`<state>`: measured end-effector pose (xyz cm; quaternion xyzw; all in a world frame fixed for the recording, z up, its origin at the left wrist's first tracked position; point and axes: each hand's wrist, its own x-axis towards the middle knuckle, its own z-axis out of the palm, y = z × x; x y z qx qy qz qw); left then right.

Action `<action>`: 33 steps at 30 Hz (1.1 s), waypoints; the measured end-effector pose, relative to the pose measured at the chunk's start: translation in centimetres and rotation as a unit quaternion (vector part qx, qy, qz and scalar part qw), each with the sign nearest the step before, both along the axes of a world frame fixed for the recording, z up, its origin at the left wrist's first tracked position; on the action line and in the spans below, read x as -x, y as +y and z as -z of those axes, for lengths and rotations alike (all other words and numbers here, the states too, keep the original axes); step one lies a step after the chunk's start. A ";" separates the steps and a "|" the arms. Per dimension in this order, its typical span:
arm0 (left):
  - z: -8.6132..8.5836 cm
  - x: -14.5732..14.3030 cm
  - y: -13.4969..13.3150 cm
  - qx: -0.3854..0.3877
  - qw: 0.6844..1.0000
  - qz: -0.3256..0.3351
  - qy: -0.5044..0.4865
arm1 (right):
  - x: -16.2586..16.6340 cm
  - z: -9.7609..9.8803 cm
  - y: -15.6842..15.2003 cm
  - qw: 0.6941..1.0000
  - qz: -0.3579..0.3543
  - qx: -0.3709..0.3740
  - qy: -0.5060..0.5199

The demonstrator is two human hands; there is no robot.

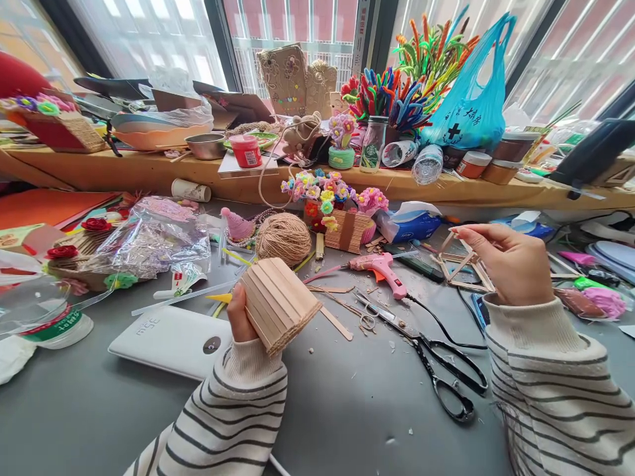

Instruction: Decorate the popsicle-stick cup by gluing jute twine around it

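Slatted wooden piece [280, 301], can anyone see which way it's pointing? I'm remote, just on the head cam.

Same feed here. Going by the pink glue gun [383, 266]: I see the piece left of it and on the near side, held up at a tilt. Slats run from far left to near right, and the rough layered end [296, 330] faces near right. It looks roughly as wide as long from here, so I can't call a long axis beyond the slat direction.

And my hands?

Your left hand [239, 317] is gripping the piece, thumb along its left side. Fingers are hidden behind it, so I can't tell how they're spread. Right hand [520, 264] is well right of the gun, thumb and fingertips pinching the top of a little stick frame [469, 285].

What's around the gun?

Scissors [407, 329] just on its near side, angled roughly like the slats. Twine ball [284, 238] off to its left, loose stick [338, 325] near-left, poking out beside the piece.
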<state>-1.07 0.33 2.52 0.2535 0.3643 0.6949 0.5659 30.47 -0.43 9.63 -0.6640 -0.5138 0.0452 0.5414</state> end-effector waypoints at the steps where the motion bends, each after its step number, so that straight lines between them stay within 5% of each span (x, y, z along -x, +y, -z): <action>1: 0.0 0.2 0.0 0.009 1.000 0.019 -0.009 | -0.2 0.2 0.2 0.999 0.019 -0.003 -0.038; 5: -0.1 0.6 0.3 0.015 0.998 0.048 -0.047 | 0.9 0.8 0.8 0.988 0.002 0.002 -0.153; 12: -1.1 0.1 -0.1 0.048 0.994 0.052 -0.081 | 9.1 3.9 0.0 0.908 -0.274 0.178 -0.264; 19: -1.9 -0.1 0.0 0.129 0.987 0.067 -0.072 | 13.2 6.3 1.3 0.851 -0.281 0.315 -0.312; 27: -0.5 -0.1 0.1 0.066 0.993 0.088 -0.046 | 15.5 6.4 2.0 0.850 -0.306 0.347 -0.252; 33: -0.2 0.2 0.5 0.069 0.986 0.140 -0.058 | 14.6 5.7 1.8 0.859 -0.389 0.323 -0.082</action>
